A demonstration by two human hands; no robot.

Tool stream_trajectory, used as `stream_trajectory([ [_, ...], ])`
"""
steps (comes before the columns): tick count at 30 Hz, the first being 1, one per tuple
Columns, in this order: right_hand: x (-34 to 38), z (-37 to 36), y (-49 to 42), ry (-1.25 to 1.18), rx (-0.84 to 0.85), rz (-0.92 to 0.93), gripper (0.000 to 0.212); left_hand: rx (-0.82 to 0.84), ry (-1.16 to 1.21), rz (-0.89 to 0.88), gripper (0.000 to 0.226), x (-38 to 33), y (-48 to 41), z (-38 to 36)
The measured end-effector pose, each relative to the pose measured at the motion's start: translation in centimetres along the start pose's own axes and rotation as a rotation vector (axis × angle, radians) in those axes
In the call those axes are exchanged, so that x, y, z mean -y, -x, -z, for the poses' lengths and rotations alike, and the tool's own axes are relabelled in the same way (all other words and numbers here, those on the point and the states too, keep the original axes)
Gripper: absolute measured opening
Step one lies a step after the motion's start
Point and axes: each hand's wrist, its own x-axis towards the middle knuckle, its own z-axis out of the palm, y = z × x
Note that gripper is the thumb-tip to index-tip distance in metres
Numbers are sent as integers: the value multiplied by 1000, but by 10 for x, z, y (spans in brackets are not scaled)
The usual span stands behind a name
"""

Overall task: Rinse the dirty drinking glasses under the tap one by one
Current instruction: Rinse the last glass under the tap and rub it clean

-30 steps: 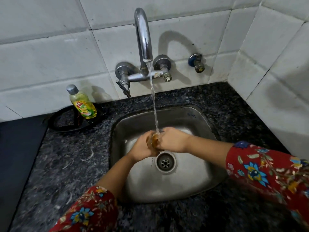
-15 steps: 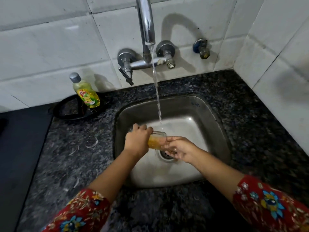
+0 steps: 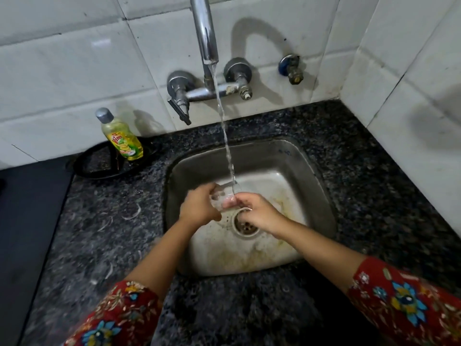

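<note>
**Glass Held Under Running Tap, Both Hands Engaged**

1 clear drinking glass (image 3: pixel 224 196) is positioned over the steel sink (image 3: pixel 294 156), above and slightly behind the drain (image 3: pixel 247 227). The glass is tilted, with its rim toward the back wall. The water stream (image 3: pixel 225 136) from the tap (image 3: pixel 205 33) lands at the rim of the glass.

The left hand (image 3: pixel 199 207) is curled around the left side of the glass, fingers wrapped over the wall. The right hand (image 3: pixel 259 212) is closed on the right side and lower part of the glass, with fingertips visible through the clear wall. Whether those fingertips lie inside the glass or behind it cannot be determined. Both hands are in contact with the glass.

The glass appears transparent and colourless. Yellowish residue is spread on the sink floor, in front of and to the right of the drain.

A yellow dish-soap bottle (image 3: pixel 122 138) stands tilted on a dark round tray (image 3: pixel 92 166), on the speckled granite counter (image 3: pixel 99 233) left of the sink and well apart from the hands. 1 small blue-capped valve (image 3: pixel 291 68) is mounted on the white tiled wall (image 3: pixel 74 71), right of the tap. Both forearms carry red floral sleeves (image 3: pixel 409 303).
</note>
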Motion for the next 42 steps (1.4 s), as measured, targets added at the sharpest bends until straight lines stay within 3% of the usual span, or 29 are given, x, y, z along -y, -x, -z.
stream_trajectory([
  [2,6,10,-13,496,220,146,57,39,360,-59,74,-4,-3,-7],
  [5,17,27,-43,1362,388,368,27,101,664,-122,65,-13,-5,-12],
  [7,30,32,-58,1627,452,466,19,165,749,-147,70,-14,-5,-10],
  [10,42,38,-66,1699,541,563,23,303,677,-250,87,-2,-18,-8],
  [12,45,36,-68,1819,576,601,23,233,534,-226,72,0,-26,-8],
  [15,40,15,-70,1681,424,335,28,-169,470,-166,45,-13,-25,-14],
  [17,36,7,-70,1474,361,243,29,-254,517,-162,40,-16,-22,-17],
  [18,36,10,-70,1434,360,205,28,-189,537,-173,43,-12,-23,-16],
  [20,40,22,-62,1427,343,301,25,45,548,-208,60,-4,-27,-10],
  [22,40,31,-60,1514,344,381,23,156,441,-192,65,-1,-30,-7],
  [25,34,14,-53,1695,376,311,26,-94,409,-207,42,-13,-20,-15],
  [27,33,6,-56,1742,424,386,28,-216,488,-196,40,-19,-12,-22],
  [29,36,12,-60,1702,396,384,29,-119,642,-198,46,-15,-10,-20],
  [32,40,25,-65,1816,382,595,27,-1,635,-216,59,-3,-21,-12],
  [34,36,27,-67,1748,348,427,24,-40,576,-165,56,-6,-24,-12],
  [36,28,21,-67,1488,430,243,21,-188,458,-137,45,-17,-20,-15],
  [38,19,21,-68,1361,472,304,24,-256,434,-121,41,-23,-15,-17],
  [39,21,25,-66,1335,458,290,22,-204,476,-138,44,-20,-15,-17],
  [42,40,36,-55,1605,411,451,25,31,549,-207,59,-4,-24,-9],
])
